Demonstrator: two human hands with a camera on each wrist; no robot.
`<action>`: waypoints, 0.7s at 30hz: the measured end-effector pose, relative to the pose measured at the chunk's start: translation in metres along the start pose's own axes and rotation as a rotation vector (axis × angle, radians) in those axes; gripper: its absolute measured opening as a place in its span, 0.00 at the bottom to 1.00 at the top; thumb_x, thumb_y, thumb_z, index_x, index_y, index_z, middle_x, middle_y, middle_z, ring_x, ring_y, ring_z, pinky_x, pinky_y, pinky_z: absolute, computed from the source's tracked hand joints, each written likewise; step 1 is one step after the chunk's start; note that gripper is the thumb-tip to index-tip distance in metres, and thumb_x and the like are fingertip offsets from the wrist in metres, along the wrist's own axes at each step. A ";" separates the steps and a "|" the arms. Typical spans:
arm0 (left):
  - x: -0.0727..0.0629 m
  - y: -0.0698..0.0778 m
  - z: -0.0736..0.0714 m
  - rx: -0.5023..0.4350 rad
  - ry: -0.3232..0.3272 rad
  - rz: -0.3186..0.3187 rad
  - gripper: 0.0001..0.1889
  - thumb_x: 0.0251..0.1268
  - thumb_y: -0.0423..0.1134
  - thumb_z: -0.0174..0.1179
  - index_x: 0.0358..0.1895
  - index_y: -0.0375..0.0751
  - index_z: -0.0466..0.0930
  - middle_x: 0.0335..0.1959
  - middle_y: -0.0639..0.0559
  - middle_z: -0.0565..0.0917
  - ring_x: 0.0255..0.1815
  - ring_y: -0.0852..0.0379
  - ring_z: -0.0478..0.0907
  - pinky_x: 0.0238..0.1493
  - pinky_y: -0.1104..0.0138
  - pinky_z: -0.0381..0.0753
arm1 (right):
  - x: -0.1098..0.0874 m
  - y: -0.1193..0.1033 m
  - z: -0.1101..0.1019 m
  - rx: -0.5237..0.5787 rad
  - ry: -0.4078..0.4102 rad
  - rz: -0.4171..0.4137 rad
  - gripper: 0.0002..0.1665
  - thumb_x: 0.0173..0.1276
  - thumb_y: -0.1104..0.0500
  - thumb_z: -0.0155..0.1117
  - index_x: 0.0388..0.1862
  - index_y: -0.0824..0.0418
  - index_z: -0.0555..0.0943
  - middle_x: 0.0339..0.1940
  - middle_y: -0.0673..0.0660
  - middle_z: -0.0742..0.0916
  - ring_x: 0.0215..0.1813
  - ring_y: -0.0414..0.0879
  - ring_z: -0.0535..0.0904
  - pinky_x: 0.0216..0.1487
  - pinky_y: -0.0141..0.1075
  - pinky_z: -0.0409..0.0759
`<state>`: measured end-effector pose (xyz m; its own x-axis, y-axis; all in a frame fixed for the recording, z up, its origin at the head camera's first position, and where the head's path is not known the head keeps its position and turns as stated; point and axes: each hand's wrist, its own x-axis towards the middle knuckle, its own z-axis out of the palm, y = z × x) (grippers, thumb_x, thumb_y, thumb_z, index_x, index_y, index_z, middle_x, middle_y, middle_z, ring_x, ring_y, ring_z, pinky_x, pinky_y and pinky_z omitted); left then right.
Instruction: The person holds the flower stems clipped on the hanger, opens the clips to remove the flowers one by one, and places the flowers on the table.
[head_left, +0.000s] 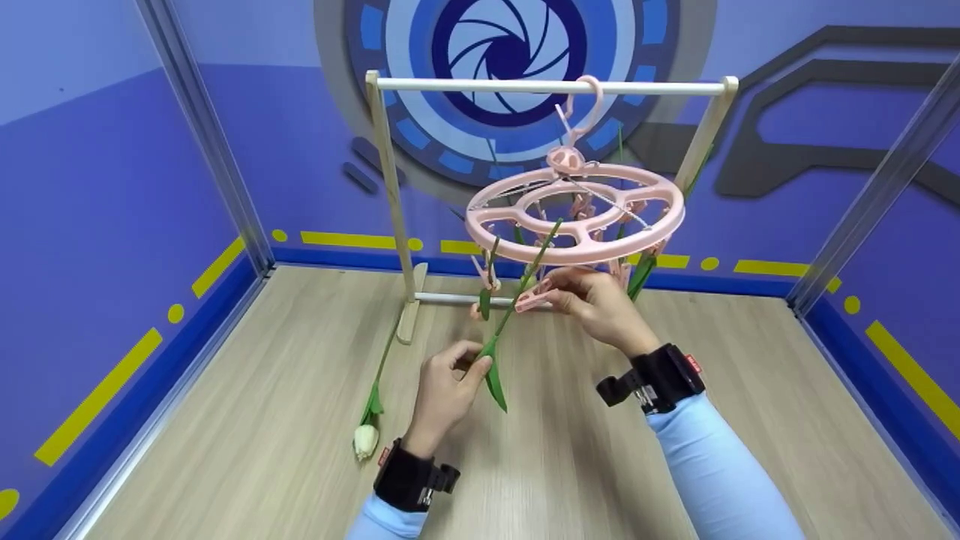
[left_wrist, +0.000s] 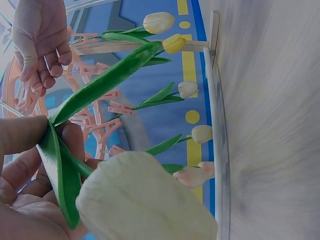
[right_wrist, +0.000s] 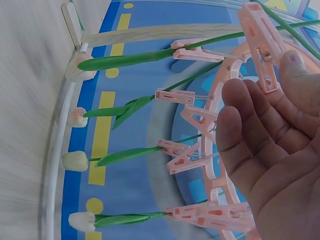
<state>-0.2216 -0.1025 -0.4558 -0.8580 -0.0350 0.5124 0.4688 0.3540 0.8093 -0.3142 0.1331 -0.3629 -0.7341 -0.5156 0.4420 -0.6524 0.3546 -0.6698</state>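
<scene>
Working over wood-look table [head_left: 570, 457], facing wooden rack [head_left: 480, 85] w/ pink round hanger [head_left: 590, 246] hooked on top bar. Reaching in w/ both arms, blue sleeves [head_left: 720, 465] up to wrist straps [head_left: 666, 379], R arm farther fwd & higher than L. Holding R hand [head_left: 604, 304] just below hanger's front rim, fingers pointing L, pinching b/w thumb & fingers. Holding L hand [head_left: 448, 386] lower & nearer body, thumb pressed on stem, gripping white tulip [left_wrist: 142, 192] by leaf base, stem slanting up & R toward hanger. Can't see its bloom in head view, apparently hidden behind L hand; can see it large in L wrist view, cut off at bottom edge. Can barely make out hung tulips [right_wrist: 125, 60] behind hanger in head view; clearer in wrist views, pegged blooms-down. Can see another tulip [head_left: 366, 441] lying on table, L of L hand. Pinching pink clip [head_left: 534, 297] in R hand, close by held stem. Can't tell stem inside clip's mouth from stem just beside it. Cut off at top edge of L wrist view: part of R hand.
</scene>
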 end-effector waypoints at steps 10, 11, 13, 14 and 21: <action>-0.004 -0.001 -0.006 0.018 -0.002 -0.011 0.05 0.71 0.35 0.66 0.42 0.37 0.88 0.32 0.51 0.88 0.34 0.55 0.83 0.38 0.67 0.81 | -0.001 0.000 -0.001 0.031 -0.001 0.004 0.12 0.79 0.64 0.60 0.56 0.65 0.85 0.49 0.58 0.90 0.43 0.50 0.87 0.46 0.32 0.84; -0.004 -0.001 -0.006 0.020 -0.001 -0.011 0.05 0.71 0.35 0.66 0.42 0.37 0.88 0.32 0.51 0.88 0.34 0.55 0.83 0.39 0.67 0.81 | -0.001 0.000 -0.001 0.032 0.003 0.006 0.13 0.79 0.64 0.59 0.56 0.65 0.85 0.49 0.58 0.90 0.43 0.50 0.87 0.46 0.32 0.84; -0.005 -0.001 -0.007 0.023 0.001 -0.008 0.05 0.71 0.35 0.66 0.42 0.37 0.88 0.32 0.50 0.88 0.34 0.55 0.83 0.39 0.66 0.81 | -0.001 0.000 -0.001 0.031 0.012 0.010 0.14 0.79 0.64 0.59 0.58 0.66 0.84 0.49 0.59 0.90 0.41 0.52 0.86 0.45 0.33 0.84; -0.006 -0.001 -0.007 0.023 0.004 -0.007 0.04 0.71 0.34 0.66 0.42 0.37 0.87 0.32 0.51 0.88 0.34 0.56 0.83 0.39 0.65 0.82 | -0.001 -0.001 -0.001 0.030 0.017 0.017 0.14 0.80 0.64 0.59 0.59 0.66 0.84 0.48 0.60 0.90 0.41 0.52 0.86 0.44 0.33 0.84; -0.012 -0.004 -0.009 0.038 0.029 0.016 0.04 0.70 0.33 0.67 0.41 0.36 0.88 0.32 0.50 0.88 0.33 0.56 0.84 0.39 0.63 0.83 | -0.002 -0.002 0.001 0.054 0.044 0.057 0.19 0.81 0.64 0.57 0.65 0.70 0.80 0.46 0.65 0.88 0.38 0.48 0.86 0.42 0.30 0.84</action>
<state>-0.2111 -0.1125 -0.4629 -0.8436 -0.0559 0.5340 0.4740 0.3897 0.7896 -0.3112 0.1323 -0.3632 -0.7781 -0.4608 0.4268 -0.5989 0.3395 -0.7253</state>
